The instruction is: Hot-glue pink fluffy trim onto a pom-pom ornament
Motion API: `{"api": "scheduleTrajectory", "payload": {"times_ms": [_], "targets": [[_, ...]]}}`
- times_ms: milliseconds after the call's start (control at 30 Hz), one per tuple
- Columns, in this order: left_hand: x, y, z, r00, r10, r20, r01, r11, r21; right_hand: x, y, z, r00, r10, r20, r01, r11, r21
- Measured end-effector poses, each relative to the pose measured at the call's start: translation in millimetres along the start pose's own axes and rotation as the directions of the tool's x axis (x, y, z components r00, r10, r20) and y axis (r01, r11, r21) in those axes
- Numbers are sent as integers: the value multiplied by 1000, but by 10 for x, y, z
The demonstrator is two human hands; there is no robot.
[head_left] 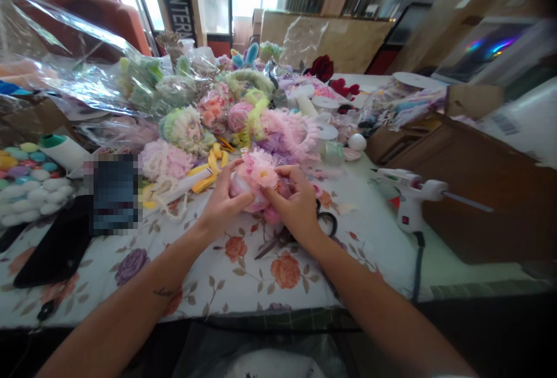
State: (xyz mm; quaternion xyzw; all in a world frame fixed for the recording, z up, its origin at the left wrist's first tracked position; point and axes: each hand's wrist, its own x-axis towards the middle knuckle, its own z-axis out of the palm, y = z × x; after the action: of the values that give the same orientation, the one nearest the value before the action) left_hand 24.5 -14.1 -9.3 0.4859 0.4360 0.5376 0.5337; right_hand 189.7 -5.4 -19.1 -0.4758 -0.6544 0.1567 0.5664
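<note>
Both hands hold a pink artificial flower piece [263, 176] with ruffled petals, just above the flowered tablecloth. My left hand [226, 197] is closed around its left side, thumb across the front. On the other side my right hand [296, 199] pinches a petal edge between thumb and fingers. The underside of the piece is mostly hidden by the hands. Black-handled scissors [327, 224] lie partly beneath my right hand, blades pointing left. Yellow ribbon [214, 168] and a white paper roll [185, 185] rest just beyond my left hand.
A white glue gun [409, 195] stands at the right by a brown cardboard box [483, 192]. Behind the hands is a heap of pastel trims [296, 128] and plastic wrap. A black phone [54, 247] and a bag of pompoms [32, 184] lie left.
</note>
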Motion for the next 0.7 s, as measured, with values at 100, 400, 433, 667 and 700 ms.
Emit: {"api": "scheduleTrajectory", "payload": {"times_ms": [100, 400, 433, 667, 700], "targets": [[-27, 20, 8, 982, 186, -40, -168, 947, 275, 11, 5, 7, 992, 120, 28, -122, 987, 104], [-3, 38, -14, 974, 228, -14, -214, 932, 294, 57, 100, 6, 964, 227, 136, -253, 941, 225], [-6, 34, -14, 975, 222, -9, -210, 933, 293, 65, 102, 7, 965, 219, 144, -248, 942, 227], [-7, 7, -4, 944, 319, 80, -323, 856, 404, 86, 112, 42, 959, 181, 220, -238, 933, 270], [-3, 9, -3, 934, 343, 98, -351, 835, 424, 84, 120, 52, 963, 179, 202, -229, 937, 264]]}}
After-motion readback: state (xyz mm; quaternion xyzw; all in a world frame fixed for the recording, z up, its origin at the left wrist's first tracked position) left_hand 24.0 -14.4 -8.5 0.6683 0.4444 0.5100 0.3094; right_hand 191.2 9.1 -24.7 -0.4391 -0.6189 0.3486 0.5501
